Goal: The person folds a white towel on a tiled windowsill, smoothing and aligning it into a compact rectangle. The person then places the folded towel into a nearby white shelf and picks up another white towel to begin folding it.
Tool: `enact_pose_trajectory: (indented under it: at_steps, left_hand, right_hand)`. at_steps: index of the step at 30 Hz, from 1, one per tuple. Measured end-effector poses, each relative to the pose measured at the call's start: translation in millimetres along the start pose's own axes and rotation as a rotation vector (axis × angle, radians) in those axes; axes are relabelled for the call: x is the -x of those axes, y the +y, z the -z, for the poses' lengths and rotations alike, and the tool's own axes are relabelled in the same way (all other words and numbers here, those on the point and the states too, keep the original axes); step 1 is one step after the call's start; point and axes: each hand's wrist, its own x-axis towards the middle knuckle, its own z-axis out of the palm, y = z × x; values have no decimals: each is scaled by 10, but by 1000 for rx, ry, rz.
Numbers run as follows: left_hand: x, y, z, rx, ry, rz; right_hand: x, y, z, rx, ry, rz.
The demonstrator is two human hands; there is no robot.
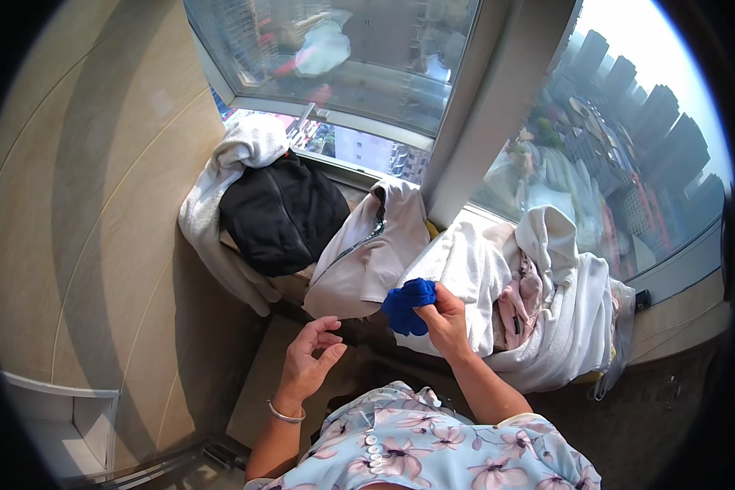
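A crumpled royal-blue cloth is pinched between the thumb and fingers of my right hand. I cannot make out what kind of cloth item it is. My left hand, with a bracelet at the wrist, hovers to the left with its fingers apart and holds nothing. Just beyond the hands, a pale beige garment with a zip drapes over the window ledge. White towelling lies behind and right of the blue cloth. Farther right, a pink garment sits among the white folds.
A black zipped garment and a white towel hang over the ledge's left end. Above it a window sash is tilted open. More white towelling covers the ledge on the right. A tiled wall rises at the left.
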Motion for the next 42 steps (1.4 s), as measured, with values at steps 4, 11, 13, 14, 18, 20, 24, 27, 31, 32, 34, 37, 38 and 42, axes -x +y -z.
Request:
enact_pose_trajectory:
  at_steps: [4, 11, 13, 14, 18, 20, 24, 27, 31, 32, 34, 37, 38, 42]
  left_hand:
    - [-367, 209, -265, -98, -55, -137]
    - [-1494, 36, -82, -366, -10, -33]
    - [-1975, -158, -186, -551, 49, -124]
    - [-2221, -274, -254, -622, 74, -161]
    - [-2832, -696, -734, -1026, 85, -185]
    - [-2897, -853, -905, -1165, 27, -169]
    - [-2828, -972, -813, -800, 61, -129]
    - [-2807, -685, -494, -451, 184, -129]
    - [-2843, -52, -5, -123, 368, -113]
    - [-2864, -29, 184, -22, 394, -137]
    - [-2852, 100, 571, 164, 447, -182]
    - [-2782, 465, 1004, 288, 494, -273]
    - [-2787, 567, 1133, 300, 495, -308]
    - [-2984, 835, 1422, 280, 472, -401]
  right_hand:
    - [-82, 61, -170, 178, -69, 27]
    - [-478, 7, -124, 157, -101, 1]
    - [-583, 34, -20, 154, -88, -1]
    - [-612, 48, 56, 161, -75, -11]
    - [-794, 117, 208, 79, 28, -16]
    - [-853, 173, 329, 67, 71, -32]
    - [-975, 188, 451, 45, 111, -44]
    - [-1098, 255, 587, 80, 143, -3]
    - [-1242, 221, 598, 82, 208, 15]
    - [-1274, 204, 569, 70, 225, 31]
    - [-1323, 199, 534, 72, 231, 49]
    - [-1363, 191, 378, 46, 245, 30]
    - [-1365, 174, 302, 31, 259, 20]
    - [-1359, 109, -52, -54, 303, -62]
